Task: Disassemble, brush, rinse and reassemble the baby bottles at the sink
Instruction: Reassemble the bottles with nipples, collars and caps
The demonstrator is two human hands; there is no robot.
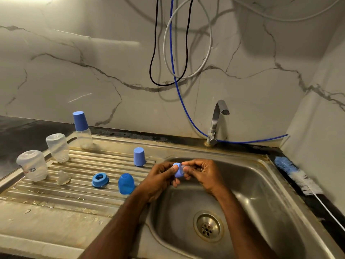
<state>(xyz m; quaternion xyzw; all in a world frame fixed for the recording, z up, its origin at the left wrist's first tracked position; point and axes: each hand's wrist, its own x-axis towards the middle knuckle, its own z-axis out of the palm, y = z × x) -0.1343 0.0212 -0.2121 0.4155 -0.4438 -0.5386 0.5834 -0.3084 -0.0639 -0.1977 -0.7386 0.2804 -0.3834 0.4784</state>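
Two hands: both up over the sink basin [261, 193], meeting at one small blue part.
Left hand [162, 176]: fingers curled, thumb and fingertips gripping the blue screw ring [178, 170] from the left.
Right hand [202, 173]: fingers curled in, pinching at the ring's right side, where a bit of clear teat [184, 168] shows; how far it sits in the ring, cannot tell.
Ring position: held in the air above the basin's left rim, touching nothing but the hands.
Draining surface [56, 199]: ribbed steel, wet, left of the basin.
On it, front row: a dark blue dome cap [126, 184] mouth down, just beside the left wrist; a second blue ring [100, 180] lying flat to its left; a loose clear teat [63, 177] further left.
Behind: a light blue cap [139, 156] standing alone, mouth down.
Bottles: two clear bottles [57, 147] upside down at the left edge; a third bottle with blue cap [82, 130] upright at the back.
Tap [217, 120]: at the basin's back rim, no water running.
Bottle brush [296, 176]: blue and white bristles, lying on the dark ledge right of the sink, well apart from both hands.
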